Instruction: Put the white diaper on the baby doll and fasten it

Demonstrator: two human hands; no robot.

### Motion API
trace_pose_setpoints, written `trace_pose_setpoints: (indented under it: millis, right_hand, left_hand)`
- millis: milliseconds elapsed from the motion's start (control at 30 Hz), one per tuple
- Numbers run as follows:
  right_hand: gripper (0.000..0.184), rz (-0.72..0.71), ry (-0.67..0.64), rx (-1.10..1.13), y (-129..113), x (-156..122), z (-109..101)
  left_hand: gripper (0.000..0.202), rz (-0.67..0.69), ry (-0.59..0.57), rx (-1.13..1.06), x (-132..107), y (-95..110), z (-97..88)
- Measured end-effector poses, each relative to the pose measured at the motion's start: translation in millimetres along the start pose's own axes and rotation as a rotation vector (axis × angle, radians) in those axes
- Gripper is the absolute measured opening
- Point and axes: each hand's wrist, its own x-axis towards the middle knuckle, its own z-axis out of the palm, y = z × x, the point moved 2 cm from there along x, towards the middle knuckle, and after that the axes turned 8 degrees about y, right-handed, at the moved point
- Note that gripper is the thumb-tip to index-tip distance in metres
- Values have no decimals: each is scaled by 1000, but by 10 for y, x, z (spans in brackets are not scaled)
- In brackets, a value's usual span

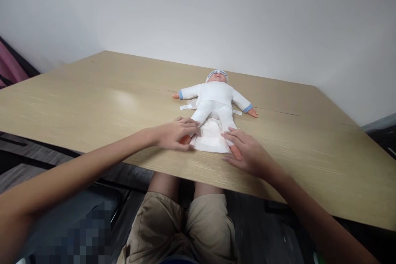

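A baby doll (215,98) in a white suit with blue cuffs and a white cap lies on its back on a wooden table (93,103), arms spread. An opened white diaper (210,137) lies under its legs, its front part flat toward me. My left hand (176,134) rests on the diaper's left edge beside the doll's leg, fingers curled and pinching at the edge. My right hand (246,152) lies on the table at the diaper's right edge, fingers stretched out and touching the doll's foot.
White diaper tabs (186,107) stick out beside the doll's hips. A plain white wall stands behind the table. My knees in tan shorts (185,222) are under the table's near edge. A pink object (9,68) shows at the far left.
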Motion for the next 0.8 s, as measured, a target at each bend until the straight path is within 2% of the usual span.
trace_pose_setpoints:
  millis: [67, 100, 167, 267, 333, 467, 567, 700, 800]
  right_hand:
    - [52, -6, 44, -42, -29, -21, 90]
    - [47, 0, 63, -55, -29, -21, 124]
    - [39, 17, 101, -69, -9, 4, 161]
    - [27, 89, 151, -62, 59, 116, 140]
    - [26, 155, 195, -4, 132, 246, 83]
    - [31, 222, 343, 111, 388, 624, -73]
    - [35, 331, 387, 150, 722, 962, -120]
    - [43, 607, 339, 372, 1205, 1363, 30]
    - [50, 726, 353, 570, 1387, 1519, 200]
  left_hand:
    - [56, -64, 49, 74, 3, 93, 100]
    - [56, -83, 63, 106, 8, 127, 148]
    - [40, -105, 84, 150, 32, 162, 210]
    - [19, -164, 153, 103, 134, 117, 170]
    - [23, -222, 250, -17, 262, 29, 62]
    - [37, -254, 459, -176, 649, -243, -192]
    - [42, -323, 566, -243, 981, -545, -291]
    - [43, -452, 591, -475, 1338, -1013, -225]
    - [45, -549, 576, -748, 1449, -1271, -81]
